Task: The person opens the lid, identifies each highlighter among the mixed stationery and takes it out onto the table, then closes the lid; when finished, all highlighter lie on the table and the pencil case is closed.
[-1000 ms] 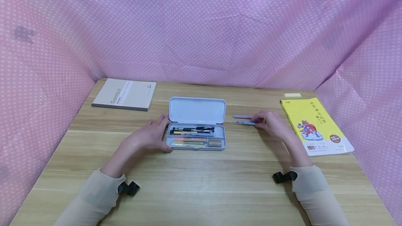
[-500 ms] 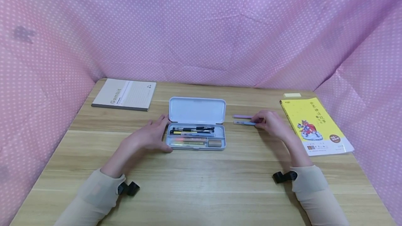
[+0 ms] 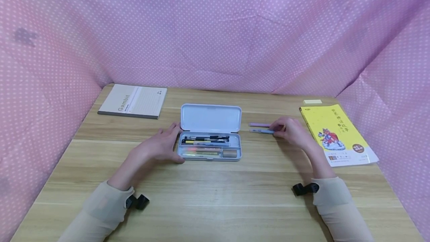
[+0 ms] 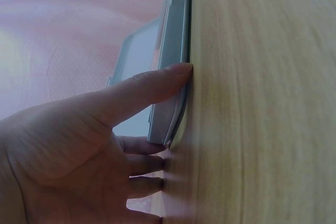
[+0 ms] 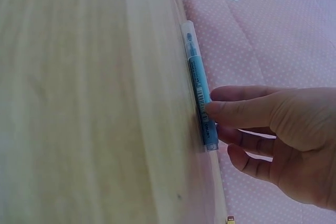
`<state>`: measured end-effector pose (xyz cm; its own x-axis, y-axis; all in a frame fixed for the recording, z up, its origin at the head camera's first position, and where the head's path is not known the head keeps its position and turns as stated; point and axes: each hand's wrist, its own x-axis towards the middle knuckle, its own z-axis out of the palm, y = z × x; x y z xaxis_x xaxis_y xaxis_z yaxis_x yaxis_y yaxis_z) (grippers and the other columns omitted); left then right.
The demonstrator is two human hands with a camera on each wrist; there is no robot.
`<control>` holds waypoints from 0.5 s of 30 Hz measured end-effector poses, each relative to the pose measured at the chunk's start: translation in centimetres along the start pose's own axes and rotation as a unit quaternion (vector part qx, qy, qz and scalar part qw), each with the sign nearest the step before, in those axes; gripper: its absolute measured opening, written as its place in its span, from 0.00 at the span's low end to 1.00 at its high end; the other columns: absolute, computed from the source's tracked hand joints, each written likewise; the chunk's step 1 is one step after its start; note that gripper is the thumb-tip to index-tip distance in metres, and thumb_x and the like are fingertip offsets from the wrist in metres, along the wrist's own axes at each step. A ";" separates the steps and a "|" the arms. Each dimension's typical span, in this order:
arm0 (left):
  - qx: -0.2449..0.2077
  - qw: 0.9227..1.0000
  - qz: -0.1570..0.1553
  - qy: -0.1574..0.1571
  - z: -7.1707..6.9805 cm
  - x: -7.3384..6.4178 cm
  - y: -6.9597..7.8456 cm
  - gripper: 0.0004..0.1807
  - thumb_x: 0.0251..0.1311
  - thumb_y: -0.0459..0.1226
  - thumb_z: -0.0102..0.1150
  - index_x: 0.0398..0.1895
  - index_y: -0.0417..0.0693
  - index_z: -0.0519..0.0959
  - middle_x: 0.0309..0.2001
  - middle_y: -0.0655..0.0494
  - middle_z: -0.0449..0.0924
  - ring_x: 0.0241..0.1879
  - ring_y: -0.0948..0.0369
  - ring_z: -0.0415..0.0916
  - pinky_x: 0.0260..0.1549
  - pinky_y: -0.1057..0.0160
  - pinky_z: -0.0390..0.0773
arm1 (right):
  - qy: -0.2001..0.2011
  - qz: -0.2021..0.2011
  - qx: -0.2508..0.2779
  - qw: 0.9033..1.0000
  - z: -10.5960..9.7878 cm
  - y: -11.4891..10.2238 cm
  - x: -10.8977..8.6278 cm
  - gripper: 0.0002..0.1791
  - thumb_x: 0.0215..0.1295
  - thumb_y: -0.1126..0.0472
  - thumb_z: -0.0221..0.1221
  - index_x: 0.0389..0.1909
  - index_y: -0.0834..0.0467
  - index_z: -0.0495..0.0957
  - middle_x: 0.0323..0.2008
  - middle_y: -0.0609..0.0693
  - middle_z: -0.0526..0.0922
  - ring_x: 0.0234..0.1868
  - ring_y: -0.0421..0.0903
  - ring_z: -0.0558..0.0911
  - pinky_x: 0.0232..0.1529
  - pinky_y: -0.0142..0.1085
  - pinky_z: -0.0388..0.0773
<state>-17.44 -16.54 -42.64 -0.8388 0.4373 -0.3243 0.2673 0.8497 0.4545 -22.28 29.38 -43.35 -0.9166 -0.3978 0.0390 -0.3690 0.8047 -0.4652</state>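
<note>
A pale blue pencil case (image 3: 211,158) lies with its lid (image 3: 211,118) raised. Several pens (image 3: 206,138) fill its rear compartment; highlighters (image 3: 201,152) and a brownish block (image 3: 230,153) lie in front. My left hand (image 3: 158,145) holds the case's left end, its thumb along the front wall and its fingers at the end and rear corner. Right of the case, my right hand (image 3: 292,132) pinches a blue highlighter (image 5: 200,87) with a see-through cap; the thumb presses its barrel in the right wrist view. Behind it lies a purple pen (image 3: 258,125), its right end hidden by the fingers.
At the back left of the wooden table (image 3: 215,204) lies a grey notebook (image 3: 134,100). A yellow book (image 3: 336,133) lies at the right, with a small cream block (image 3: 312,102) behind it. A pink dotted cloth (image 3: 215,33) hangs around the back and sides.
My right hand has shifted very slightly to the right, while the blue highlighter stays almost in place. The left hand and the pencil case have not moved.
</note>
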 end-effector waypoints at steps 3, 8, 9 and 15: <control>-0.001 1.000 0.002 0.002 0.0 0.0 0.1 0.60 0.46 0.54 0.77 0.76 0.37 0.55 0.80 0.27 0.46 0.78 0.32 0.53 0.78 0.30 0.46 | 0.008 0.005 0.001 1.000 -0.3 -0.2 0.0 0.11 0.59 0.71 0.70 0.43 0.60 0.88 0.38 0.55 0.90 0.38 0.48 0.86 0.41 0.37 0.84; 0.001 1.000 0.010 0.009 0.0 0.0 0.1 0.58 0.46 0.53 0.77 0.75 0.37 0.57 0.80 0.28 0.50 0.77 0.33 0.57 0.78 0.29 0.48 | 0.038 0.011 0.012 0.999 -0.5 -1.2 0.0 0.10 0.67 0.63 0.67 0.48 0.58 0.87 0.41 0.53 0.90 0.41 0.47 0.86 0.42 0.36 0.84; 0.001 1.000 0.011 0.009 0.0 0.0 0.1 0.57 0.46 0.52 0.78 0.74 0.37 0.57 0.79 0.28 0.50 0.77 0.33 0.57 0.78 0.29 0.48 | 0.046 0.009 0.017 0.999 -0.5 -1.6 0.0 0.11 0.68 0.62 0.66 0.49 0.58 0.87 0.42 0.53 0.90 0.42 0.47 0.86 0.43 0.36 0.85; -0.002 1.000 0.009 0.003 0.1 0.0 0.1 0.54 0.46 0.52 0.78 0.72 0.39 0.59 0.80 0.27 0.48 0.79 0.34 0.51 0.78 0.29 0.46 | 0.078 -0.036 0.072 0.994 0.4 -4.6 0.4 0.17 0.68 0.61 0.66 0.56 0.61 0.83 0.50 0.60 0.87 0.46 0.52 0.86 0.45 0.47 0.88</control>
<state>-17.37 -16.44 -42.67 -0.8373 0.4499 -0.3108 0.2797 0.8408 0.4635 -20.86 25.37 -41.57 -0.9053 -0.3701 0.2084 -0.4193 0.6999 -0.5782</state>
